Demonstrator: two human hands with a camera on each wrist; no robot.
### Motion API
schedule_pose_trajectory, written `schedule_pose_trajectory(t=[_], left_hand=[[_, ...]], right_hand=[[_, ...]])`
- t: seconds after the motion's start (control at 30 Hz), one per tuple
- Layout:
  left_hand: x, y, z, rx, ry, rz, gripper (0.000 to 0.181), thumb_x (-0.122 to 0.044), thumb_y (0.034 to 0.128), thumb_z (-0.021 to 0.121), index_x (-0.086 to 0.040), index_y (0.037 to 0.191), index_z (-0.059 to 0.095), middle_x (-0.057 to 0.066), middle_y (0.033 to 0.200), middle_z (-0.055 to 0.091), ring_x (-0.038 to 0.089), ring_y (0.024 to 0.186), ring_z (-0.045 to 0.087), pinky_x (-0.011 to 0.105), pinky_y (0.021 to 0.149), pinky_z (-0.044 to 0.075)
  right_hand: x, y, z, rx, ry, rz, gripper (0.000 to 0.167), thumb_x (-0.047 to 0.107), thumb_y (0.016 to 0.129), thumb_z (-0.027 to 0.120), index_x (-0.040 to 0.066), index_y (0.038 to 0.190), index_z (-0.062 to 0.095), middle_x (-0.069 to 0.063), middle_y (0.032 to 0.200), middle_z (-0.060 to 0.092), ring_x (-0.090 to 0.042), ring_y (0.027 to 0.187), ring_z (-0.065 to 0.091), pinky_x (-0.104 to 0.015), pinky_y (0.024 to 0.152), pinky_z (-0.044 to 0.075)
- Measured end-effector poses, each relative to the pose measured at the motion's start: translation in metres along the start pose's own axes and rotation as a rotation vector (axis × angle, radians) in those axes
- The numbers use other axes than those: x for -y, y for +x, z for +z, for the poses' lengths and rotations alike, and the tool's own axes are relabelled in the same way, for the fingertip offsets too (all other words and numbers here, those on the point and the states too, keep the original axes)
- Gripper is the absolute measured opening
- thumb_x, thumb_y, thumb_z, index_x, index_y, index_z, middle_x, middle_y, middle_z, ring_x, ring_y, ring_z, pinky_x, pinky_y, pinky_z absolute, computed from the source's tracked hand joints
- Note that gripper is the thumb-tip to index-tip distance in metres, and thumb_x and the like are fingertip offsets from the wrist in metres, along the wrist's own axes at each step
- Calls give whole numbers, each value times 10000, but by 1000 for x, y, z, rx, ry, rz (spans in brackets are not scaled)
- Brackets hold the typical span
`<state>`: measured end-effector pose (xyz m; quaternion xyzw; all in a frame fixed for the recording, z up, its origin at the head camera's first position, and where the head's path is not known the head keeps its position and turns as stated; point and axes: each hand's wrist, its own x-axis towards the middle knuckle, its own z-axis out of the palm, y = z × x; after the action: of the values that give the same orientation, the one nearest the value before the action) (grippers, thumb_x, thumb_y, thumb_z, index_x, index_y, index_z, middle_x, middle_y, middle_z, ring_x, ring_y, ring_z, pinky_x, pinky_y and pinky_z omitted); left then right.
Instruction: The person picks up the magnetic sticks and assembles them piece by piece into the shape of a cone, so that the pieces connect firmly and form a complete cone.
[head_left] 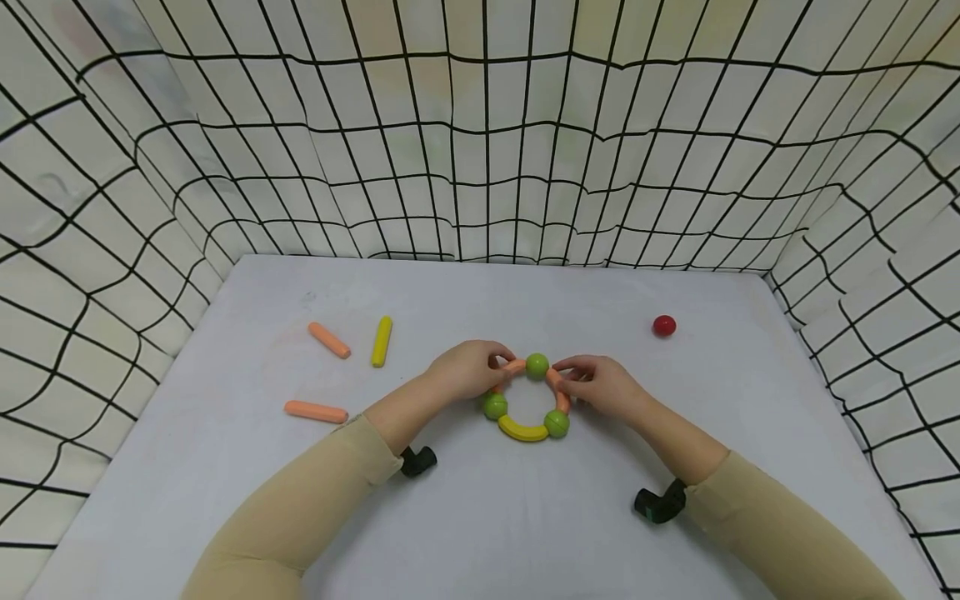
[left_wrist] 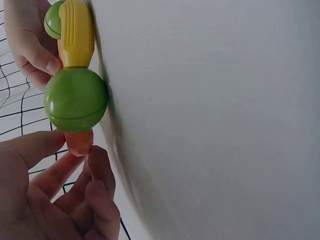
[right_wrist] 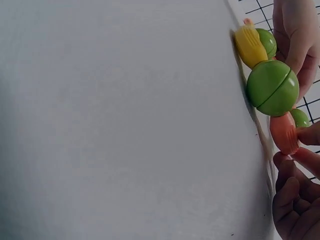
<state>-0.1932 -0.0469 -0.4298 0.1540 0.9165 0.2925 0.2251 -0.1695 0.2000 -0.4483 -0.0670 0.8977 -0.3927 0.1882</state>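
Note:
On the table is a ring of three green balls joined by curved rods. The balls are at the top (head_left: 537, 365), left (head_left: 495, 407) and lower right (head_left: 557, 423). A yellow curved rod (head_left: 523, 430) forms the near side. My left hand (head_left: 468, 368) pinches the left orange curved rod (head_left: 514, 367), whose middle is partly hidden by fingers. The right orange curved rod (head_left: 562, 402) is pinched between thumb and fingers of my right hand (head_left: 603, 387). In the left wrist view, the ring appears edge-on, with the left ball (left_wrist: 76, 100) nearest.
To the left lie two straight orange rods (head_left: 328, 340) (head_left: 316, 412) and a straight yellow rod (head_left: 382, 342). A red ball (head_left: 664, 326) sits at the far right. Black netting (head_left: 486, 125) over white cloth surrounds the table's back and sides.

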Motion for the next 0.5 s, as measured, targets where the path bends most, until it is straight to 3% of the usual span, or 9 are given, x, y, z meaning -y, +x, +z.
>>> schedule_pose_trajectory(t=[0.23, 0.5], left_hand=[[1, -7, -3, 43, -18, -12, 352, -342, 989, 604, -207, 1312, 640, -69, 761, 678, 136, 738, 574, 310, 700, 435], [6, -7, -2, 54, 26, -44, 364, -379, 978, 610, -223, 1301, 665, -15, 1014, 624, 145, 824, 555, 312, 725, 438]], right_hand=[[1, 6, -2, 15, -20, 29, 360, 261, 939, 680, 117, 1268, 679, -52, 1003, 668, -198, 825, 567, -278, 671, 485], [4, 10, -1, 42, -44, 36, 359, 280, 933, 687, 124, 1257, 691, -47, 994, 661, -198, 838, 559, -296, 683, 467]])
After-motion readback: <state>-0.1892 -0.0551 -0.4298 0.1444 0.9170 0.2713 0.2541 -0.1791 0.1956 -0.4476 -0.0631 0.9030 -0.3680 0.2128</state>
